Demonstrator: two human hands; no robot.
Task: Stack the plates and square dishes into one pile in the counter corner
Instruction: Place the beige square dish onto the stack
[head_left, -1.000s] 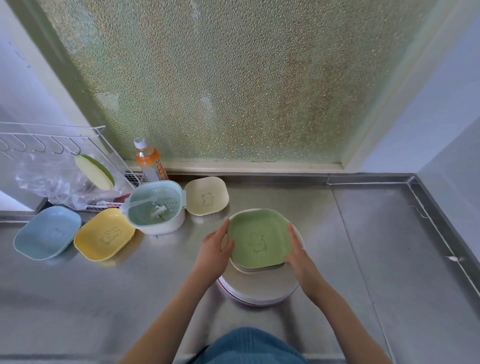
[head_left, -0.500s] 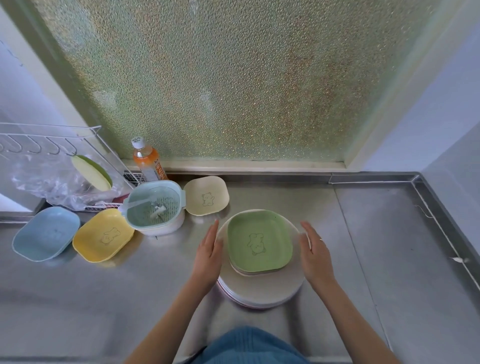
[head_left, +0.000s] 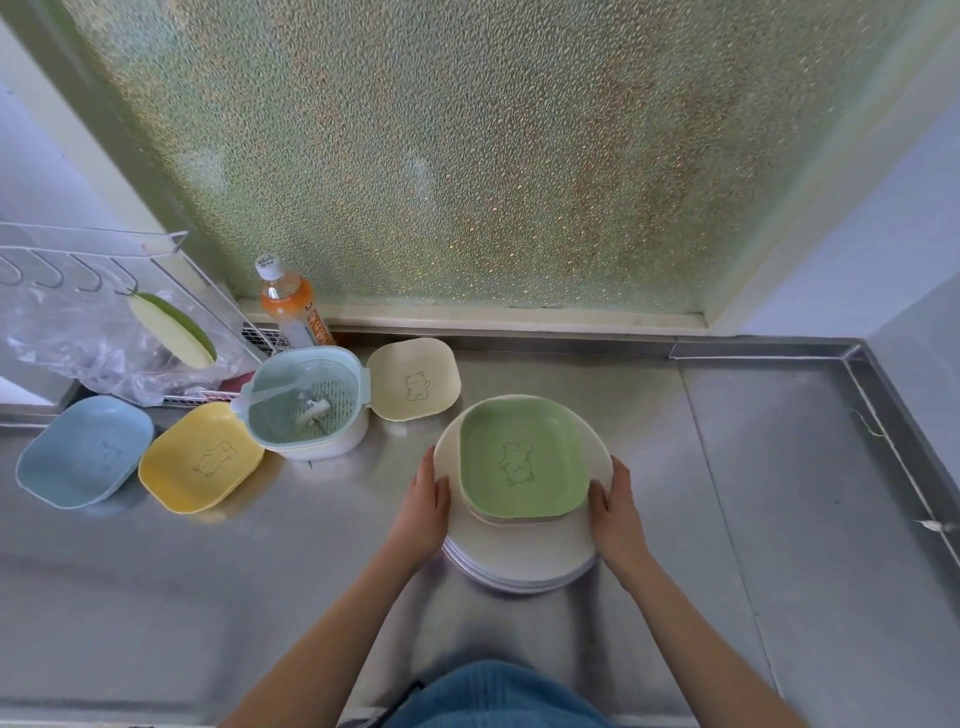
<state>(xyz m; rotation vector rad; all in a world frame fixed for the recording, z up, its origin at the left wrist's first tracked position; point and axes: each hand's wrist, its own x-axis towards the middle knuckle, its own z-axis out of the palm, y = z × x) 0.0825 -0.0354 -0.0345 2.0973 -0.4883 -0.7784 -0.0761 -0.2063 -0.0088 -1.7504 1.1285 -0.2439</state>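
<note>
head view: left hand (head_left: 422, 512) and right hand (head_left: 616, 514) each grip an opposite edge of the stack of round plates (head_left: 524, 551) on the steel desk (head_left: 753, 493). green square dish (head_left: 522, 457) sits on the stack between both grips. cream square dish (head_left: 414, 385), yellow square dish (head_left: 201, 457) and blue square dish (head_left: 83, 451) lie well left of the left grip.

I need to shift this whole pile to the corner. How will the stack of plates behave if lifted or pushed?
The stack of plates looks several plates deep, so probably heavy. The green square dish sits loose on top and may slide if tilted. The steel counter looks smooth, so pushing should probably go easily.
</note>
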